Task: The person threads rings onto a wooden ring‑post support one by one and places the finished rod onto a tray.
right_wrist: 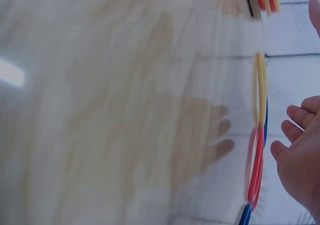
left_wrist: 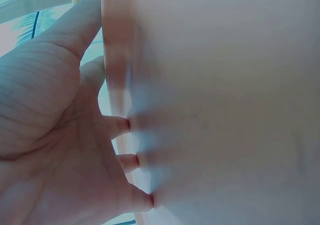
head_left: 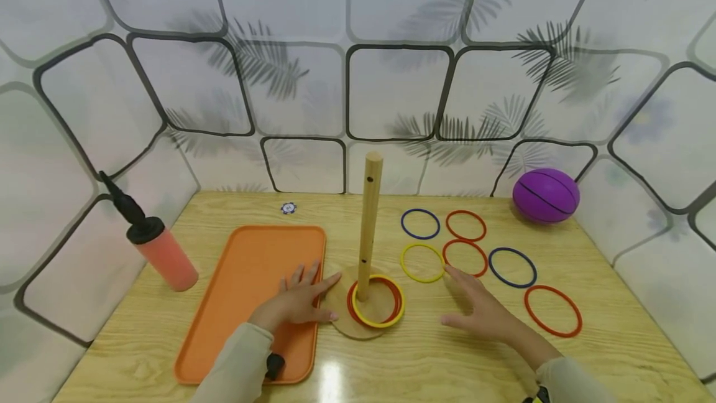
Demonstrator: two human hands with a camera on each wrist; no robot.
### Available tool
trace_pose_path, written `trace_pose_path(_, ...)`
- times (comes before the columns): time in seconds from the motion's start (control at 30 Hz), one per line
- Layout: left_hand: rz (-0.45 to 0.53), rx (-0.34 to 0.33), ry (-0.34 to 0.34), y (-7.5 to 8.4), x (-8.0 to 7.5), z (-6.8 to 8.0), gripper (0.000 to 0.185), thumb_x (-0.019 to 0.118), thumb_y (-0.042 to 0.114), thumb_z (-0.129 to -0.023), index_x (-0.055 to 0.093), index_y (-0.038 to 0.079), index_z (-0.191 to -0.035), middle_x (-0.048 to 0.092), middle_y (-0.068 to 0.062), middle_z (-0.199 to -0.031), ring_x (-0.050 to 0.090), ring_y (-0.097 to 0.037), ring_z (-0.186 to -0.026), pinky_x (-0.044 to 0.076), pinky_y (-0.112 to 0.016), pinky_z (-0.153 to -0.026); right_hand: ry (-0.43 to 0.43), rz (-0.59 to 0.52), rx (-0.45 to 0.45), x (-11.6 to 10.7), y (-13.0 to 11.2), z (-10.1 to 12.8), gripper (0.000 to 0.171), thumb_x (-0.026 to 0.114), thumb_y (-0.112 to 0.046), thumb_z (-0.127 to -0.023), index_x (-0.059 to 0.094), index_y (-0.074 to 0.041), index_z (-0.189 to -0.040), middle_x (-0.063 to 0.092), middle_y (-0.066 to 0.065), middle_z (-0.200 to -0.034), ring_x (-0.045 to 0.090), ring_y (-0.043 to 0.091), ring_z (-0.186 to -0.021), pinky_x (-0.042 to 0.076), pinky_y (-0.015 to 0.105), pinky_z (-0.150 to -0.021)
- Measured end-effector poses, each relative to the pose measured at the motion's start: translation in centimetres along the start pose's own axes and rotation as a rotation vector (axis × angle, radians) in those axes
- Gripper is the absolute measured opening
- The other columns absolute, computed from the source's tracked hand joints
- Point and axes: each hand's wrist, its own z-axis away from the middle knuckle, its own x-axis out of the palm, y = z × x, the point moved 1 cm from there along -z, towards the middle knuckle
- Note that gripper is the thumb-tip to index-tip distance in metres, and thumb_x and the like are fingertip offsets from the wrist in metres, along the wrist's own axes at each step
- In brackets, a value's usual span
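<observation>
My left hand (head_left: 296, 300) spreads across the right rim of an orange tray (head_left: 246, 278), index finger and thumb right at the round wooden base (head_left: 342, 325). In the left wrist view the fingertips (left_wrist: 142, 200) meet a blurred pale surface. An upright wooden peg (head_left: 369, 222) rises from the base, with a yellow ring (head_left: 404, 305) and red rings (head_left: 349, 305) lying around its foot. My right hand (head_left: 483, 313) hovers over the table with fingers extended and holds nothing. Its fingertips overlap the edge of a yellow ring (head_left: 423, 281) in the head view.
Blue rings (head_left: 421, 239) and several red rings (head_left: 580, 322) lie flat at the right. A purple ball (head_left: 545, 196) sits at the back right corner. On the left stands a pink hand pump (head_left: 170, 263); a small chip (head_left: 288, 208) lies behind the tray.
</observation>
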Motion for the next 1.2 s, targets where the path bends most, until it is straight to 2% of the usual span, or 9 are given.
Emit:
trace_pose_path(0.3,-0.008,0.001,0.011,-0.3,0.1,-0.3,0.077,0.066,0.049,-0.084,0.030,0.031,-0.149,0.004,-0.019,-0.157,-0.003,-0.047,-0.140,-0.001,-0.070,-0.103,0.107,0.051,0.023,-2.4,2.4,2.8,0.092,0.079,-0.030,-0.077,0.027,-0.001,-0.148,0.030,0.028,-0.146,0.025,0.052,-0.130,0.025,0.072,-0.092)
trace_pose_path(0.5,-0.012,0.009,0.012,-0.3,0.2,-0.3,0.077,0.066,0.049,-0.084,0.031,0.030,-0.149,0.004,-0.019,-0.157,-0.002,-0.047,-0.140,-0.001,-0.070,-0.103,0.134,0.057,0.058,-4.0,3.8,4.2,0.094,0.080,-0.027,-0.076,0.026,0.004,-0.147,0.028,0.032,-0.145,0.024,0.055,-0.128,0.024,0.072,-0.092)
trace_pose_path(0.73,-0.002,0.008,0.005,-0.4,0.2,-0.4,0.077,0.066,0.050,-0.083,0.030,0.033,-0.149,0.002,-0.018,-0.157,-0.004,-0.047,-0.140,-0.002,-0.070,-0.103,0.177,0.074,0.105,-5.6,5.6,5.9,0.097,0.081,-0.025,-0.074,0.023,0.004,-0.147,0.029,0.034,-0.143,0.026,0.056,-0.126,0.024,0.071,-0.092)
trace_pose_path(0.97,0.008,0.012,0.008,-0.4,0.3,-0.4,0.077,0.067,0.050,-0.083,0.031,0.032,-0.149,0.002,-0.019,-0.157,-0.003,-0.047,-0.140,-0.001,-0.071,-0.102,0.224,0.100,0.154,-6.7,7.8,7.6,0.104,0.083,-0.023,-0.071,0.019,0.008,-0.146,0.027,0.039,-0.140,0.022,0.061,-0.122,0.020,0.075,-0.090)
trace_pose_path(1.2,-0.002,0.010,0.014,-0.4,0.3,-0.4,0.077,0.067,0.050,-0.083,0.031,0.032,-0.149,0.003,-0.018,-0.157,-0.002,-0.047,-0.140,0.000,-0.071,-0.102,0.251,0.160,0.172,-7.3,10.0,9.2,0.109,0.083,-0.025,-0.069,0.015,0.014,-0.144,0.025,0.043,-0.138,0.021,0.063,-0.122,0.011,0.069,-0.102)
